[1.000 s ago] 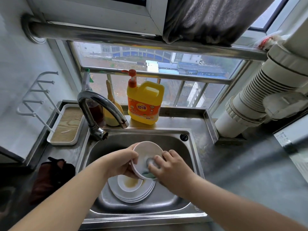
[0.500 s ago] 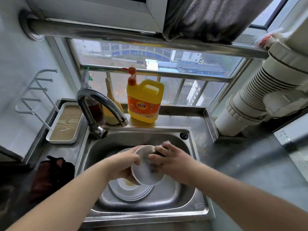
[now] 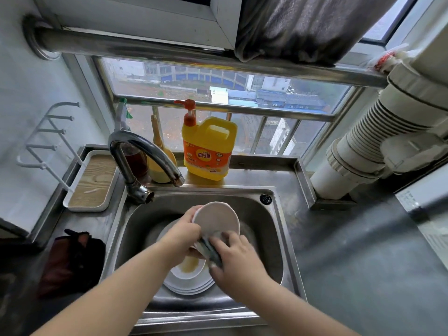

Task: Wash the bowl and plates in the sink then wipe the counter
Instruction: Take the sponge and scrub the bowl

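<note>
Holding the bowl (image 3: 216,220) tilted over the sink (image 3: 271,229), my left hand (image 3: 186,235) gripped its rim, my right hand (image 3: 232,253) clutched a sponge (image 3: 209,249) against it, stained plates (image 3: 189,277) stacked in the basin below, faucet (image 3: 145,154) behind.

- Left hand (image 3: 186,235) gripping a white bowl (image 3: 218,220) by its rim, tilted over the steel sink (image 3: 274,229).
- Right hand (image 3: 236,257) pressing a dark scouring pad (image 3: 209,249) against the bowl's lower edge.
- Stacked white plates (image 3: 191,280) in the basin under both hands, topmost smeared with yellowish residue.
- Curved tap (image 3: 143,154) at back left; yellow detergent jug (image 3: 208,147) behind the sink.
- Wood-lined tray (image 3: 93,183) left; dark red cloth (image 3: 70,260) on the counter (image 3: 363,251).
</note>
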The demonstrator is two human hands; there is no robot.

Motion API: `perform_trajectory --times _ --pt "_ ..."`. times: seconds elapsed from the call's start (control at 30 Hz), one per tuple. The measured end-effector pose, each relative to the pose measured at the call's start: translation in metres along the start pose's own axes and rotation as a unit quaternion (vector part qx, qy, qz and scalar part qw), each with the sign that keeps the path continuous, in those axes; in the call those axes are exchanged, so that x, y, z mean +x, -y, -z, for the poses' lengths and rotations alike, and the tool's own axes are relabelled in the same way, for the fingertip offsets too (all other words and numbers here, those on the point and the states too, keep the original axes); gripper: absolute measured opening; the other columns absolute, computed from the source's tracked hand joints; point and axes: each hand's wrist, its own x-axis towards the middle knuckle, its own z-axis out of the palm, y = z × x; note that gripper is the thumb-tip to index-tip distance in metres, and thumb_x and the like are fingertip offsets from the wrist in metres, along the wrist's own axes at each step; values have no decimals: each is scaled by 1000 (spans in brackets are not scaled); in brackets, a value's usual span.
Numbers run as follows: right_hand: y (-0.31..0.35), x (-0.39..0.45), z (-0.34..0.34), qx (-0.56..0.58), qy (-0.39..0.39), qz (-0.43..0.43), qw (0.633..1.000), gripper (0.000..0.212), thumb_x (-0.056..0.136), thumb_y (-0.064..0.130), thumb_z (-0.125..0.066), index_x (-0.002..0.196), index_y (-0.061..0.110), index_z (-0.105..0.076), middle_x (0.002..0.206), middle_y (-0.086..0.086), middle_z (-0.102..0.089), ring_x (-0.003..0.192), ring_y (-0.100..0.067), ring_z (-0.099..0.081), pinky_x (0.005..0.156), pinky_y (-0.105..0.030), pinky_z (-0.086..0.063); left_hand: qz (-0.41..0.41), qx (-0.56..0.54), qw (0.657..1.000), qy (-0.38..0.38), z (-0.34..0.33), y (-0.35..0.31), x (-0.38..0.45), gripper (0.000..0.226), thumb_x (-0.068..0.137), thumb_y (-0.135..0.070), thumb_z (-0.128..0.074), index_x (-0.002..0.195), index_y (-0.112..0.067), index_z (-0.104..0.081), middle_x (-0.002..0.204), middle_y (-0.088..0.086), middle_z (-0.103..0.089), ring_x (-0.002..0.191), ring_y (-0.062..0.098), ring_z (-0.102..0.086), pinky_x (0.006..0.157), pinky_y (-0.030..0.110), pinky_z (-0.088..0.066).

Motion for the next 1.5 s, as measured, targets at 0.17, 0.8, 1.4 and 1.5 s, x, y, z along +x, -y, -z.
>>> perform_trajectory --times 0.17,0.8,1.4,1.5 --pt "-53 16 17 -269 -147 236 922 39 69 24 -55 108 27 -65 114 -4 -63 91 -28 -56 83 -38 -43 31 95 980 173 26 -35 -12 60 84 10 -33 124 -32 -47 115 18 -58 92 34 -66 68 45 -58" --pt "-68 69 70 -413 -143 453 777 22 78 24 -68 98 35 -67 128 11 -54 120 -25 -44 110 -40 -27 -18 112 981 160 4 -45 -22 64 84 8 -33 112 -47 -49 119 10 -56 105 34 -61 80 59 -54" --pt "-54 -13 62 -22 15 -51 998 79 86 39 -49 148 46 -1 102 2 -59 89 -18 -43 83 -30 -41 58 -183 981 -15 6 -5 -12 47 89 -1 -32 129 -23 -42 119 21 -47 97 43 -59 68 50 -58" --pt "-46 -13 56 -10 88 3 996 80 86 37 -49 147 48 2 107 5 -58 93 -18 -43 83 -29 -40 81 -166 983 7 5 -4 -18 36 91 -7 -36 125 -16 -43 122 27 -48 97 45 -61 72 50 -58"
